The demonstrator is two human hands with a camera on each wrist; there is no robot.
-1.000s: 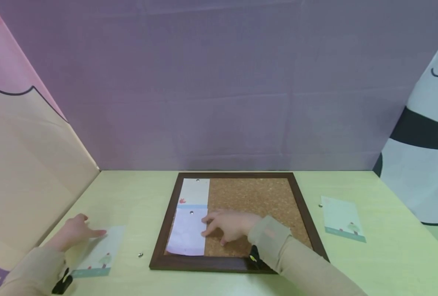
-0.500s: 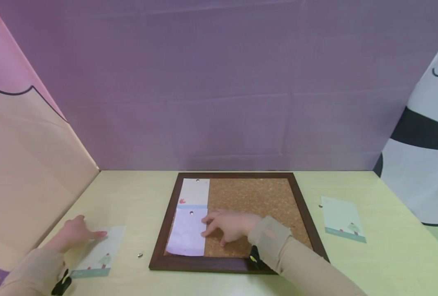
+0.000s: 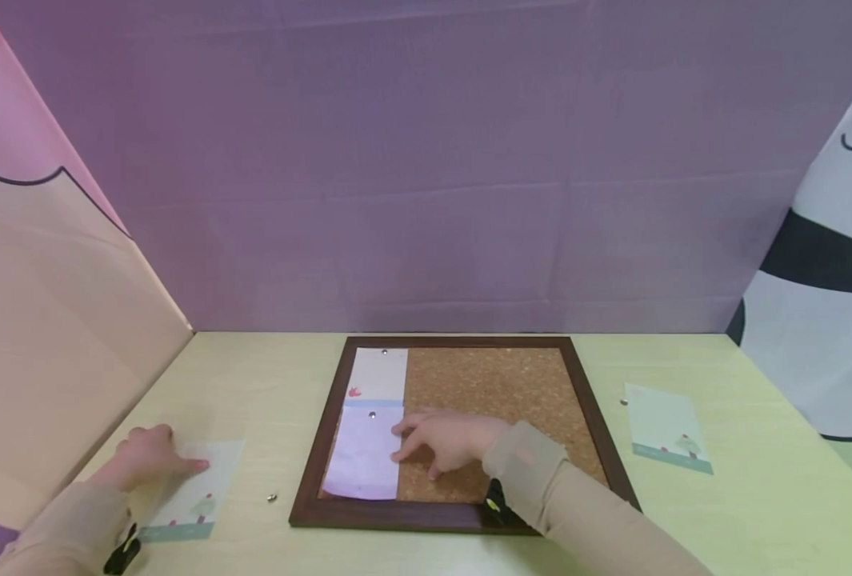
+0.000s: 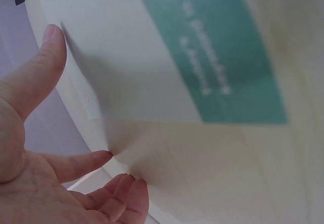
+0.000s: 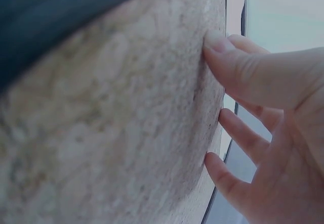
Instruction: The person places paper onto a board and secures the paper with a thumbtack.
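My left hand [image 3: 146, 460] is over a white card [image 3: 198, 480] with a green strip, flat on the table at the left. In the left wrist view the thumb [image 4: 52, 39] touches the card near its edge, while the other fingertips meet the bare table beside it. My right hand [image 3: 454, 438] rests its fingertips on the framed corkboard [image 3: 498, 384], the foremost at the edge of a plain white sheet [image 3: 363, 460]. A silver pushpin [image 3: 372, 415] sits at that sheet's top, its lower-left corner lifting slightly. Above it lies another card [image 3: 381, 372] with its own pushpin [image 3: 386, 352].
A loose pushpin [image 3: 272, 498] lies between the left card and the board's dark frame [image 3: 314, 472]. Right of the board are another card [image 3: 669, 428] and a pushpin [image 3: 623, 402]. A purple cloth [image 3: 426, 176] hangs behind the table.
The fingers of my left hand have drawn in slightly toward the card, and its thumb has slid a little lower. My right hand, the board and the sheets have stayed put.
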